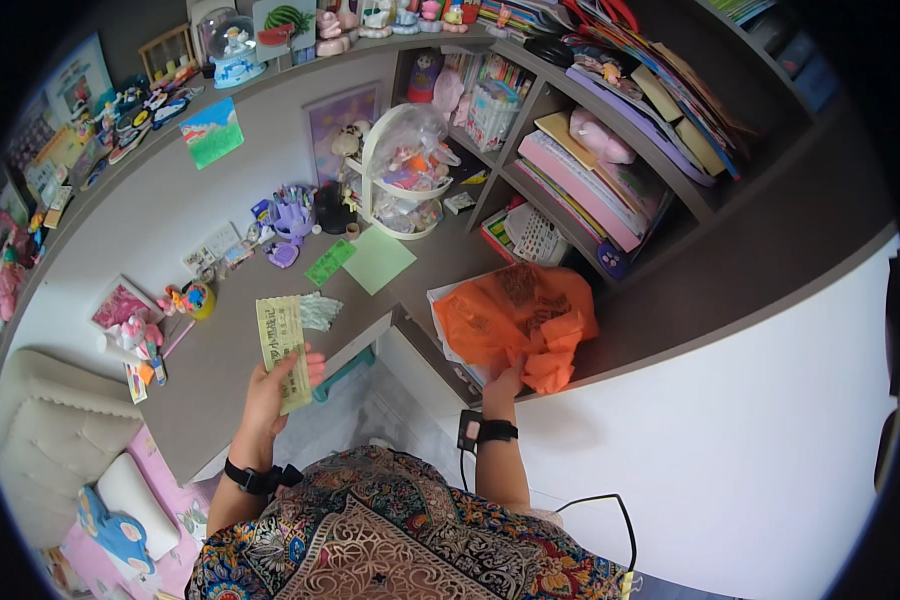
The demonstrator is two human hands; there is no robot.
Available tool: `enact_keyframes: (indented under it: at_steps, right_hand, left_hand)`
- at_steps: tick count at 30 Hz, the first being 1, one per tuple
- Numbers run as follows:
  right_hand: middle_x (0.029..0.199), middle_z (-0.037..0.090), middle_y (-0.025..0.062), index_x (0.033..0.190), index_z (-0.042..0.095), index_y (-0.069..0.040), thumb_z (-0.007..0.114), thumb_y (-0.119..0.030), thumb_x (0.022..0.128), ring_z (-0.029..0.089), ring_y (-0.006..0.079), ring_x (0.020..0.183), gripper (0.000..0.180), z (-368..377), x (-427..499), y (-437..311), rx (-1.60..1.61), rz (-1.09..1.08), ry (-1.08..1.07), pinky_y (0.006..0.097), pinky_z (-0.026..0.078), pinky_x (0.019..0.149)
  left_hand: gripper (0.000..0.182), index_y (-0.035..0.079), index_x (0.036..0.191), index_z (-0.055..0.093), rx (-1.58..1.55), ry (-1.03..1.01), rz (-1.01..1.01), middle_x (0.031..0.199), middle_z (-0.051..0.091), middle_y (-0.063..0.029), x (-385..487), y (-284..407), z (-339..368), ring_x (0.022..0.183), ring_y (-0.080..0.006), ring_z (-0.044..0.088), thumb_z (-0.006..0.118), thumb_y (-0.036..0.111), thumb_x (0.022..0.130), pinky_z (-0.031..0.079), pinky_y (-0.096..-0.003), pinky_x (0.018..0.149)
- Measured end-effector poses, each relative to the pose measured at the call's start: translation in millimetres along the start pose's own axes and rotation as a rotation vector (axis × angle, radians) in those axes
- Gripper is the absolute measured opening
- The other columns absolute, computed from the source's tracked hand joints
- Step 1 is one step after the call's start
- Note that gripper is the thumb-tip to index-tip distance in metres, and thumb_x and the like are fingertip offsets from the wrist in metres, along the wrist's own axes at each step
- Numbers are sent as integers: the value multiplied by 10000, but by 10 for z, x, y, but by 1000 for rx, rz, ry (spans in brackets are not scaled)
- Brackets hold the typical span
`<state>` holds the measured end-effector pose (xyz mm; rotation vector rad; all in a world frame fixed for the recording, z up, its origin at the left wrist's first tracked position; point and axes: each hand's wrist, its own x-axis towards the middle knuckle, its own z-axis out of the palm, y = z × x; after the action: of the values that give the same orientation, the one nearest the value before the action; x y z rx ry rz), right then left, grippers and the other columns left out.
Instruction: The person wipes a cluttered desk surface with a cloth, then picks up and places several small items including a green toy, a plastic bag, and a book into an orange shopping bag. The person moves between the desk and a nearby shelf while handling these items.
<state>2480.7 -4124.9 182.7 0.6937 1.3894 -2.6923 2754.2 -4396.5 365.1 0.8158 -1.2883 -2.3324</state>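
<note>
My left hand (281, 382) holds a pale yellow-green printed paper strip (283, 352) upright between thumb and fingers, over the desk's front edge. Just behind the strip, a crumpled pale green paper (319, 311) lies on the desk. My right hand (504, 379) is at the near edge of an orange plastic bag (510, 307), its fingertips partly hidden in the folds; whether they grip it I cannot tell. The bag lies crumpled on a white sheet or box (439, 315) at the desk's right part. A light green square sheet (379, 259) and a bright green card (330, 261) lie farther back.
A two-tier white basket (409, 191) with clear covers stands at the back, beside a purple pen holder (291, 214). Shelves (607, 172) with books and folders rise at the right. Small figures and a framed picture (126, 302) stand left. A padded bed headboard (60, 435) is lower left.
</note>
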Motion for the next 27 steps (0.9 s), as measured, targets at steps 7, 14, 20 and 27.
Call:
enact_keyframes:
  at_steps: [7, 14, 20, 27]
  right_hand:
    - [1114, 611, 114, 1198, 537, -96, 611, -254, 865, 548, 321, 1090, 376, 606, -427, 429, -745, -349, -638, 409, 447, 940]
    - [1232, 580, 182, 1143, 634, -114, 584, -395, 834, 431, 447, 1233, 420, 325, 742, 507, -2180, -788, -515, 555, 261, 1081]
    - [1192, 607, 158, 1117, 650, -107, 576, -365, 863, 487, 415, 1179, 370, 371, 257, 548, -2013, -1047, -120, 527, 334, 1030]
    - [1013, 653, 86, 1138, 587, -15, 545, -309, 980, 661, 169, 863, 337, 1167, -2282, 1263, -627, 646, -1425, 322, 532, 719]
  left_hand:
    - [346, -93, 1207, 500, -31, -35, -78, 1089, 645, -223, -9, 6, -139, 936, -280, 675, 452, 177, 998, 568, -367, 835]
    - [378, -102, 1278, 384, -132, -47, -104, 1137, 614, -265, 26, -29, -272, 988, -336, 657, 403, 166, 1013, 561, -418, 868]
    - [389, -71, 1273, 409, -289, 92, -103, 1120, 629, -243, -113, -129, -683, 972, -311, 661, 387, 233, 1031, 571, -407, 837]
    - [375, 8, 1208, 552, -159, 140, -122, 1114, 652, -152, -52, -385, -1249, 975, -252, 652, 436, 311, 1021, 544, -355, 821]
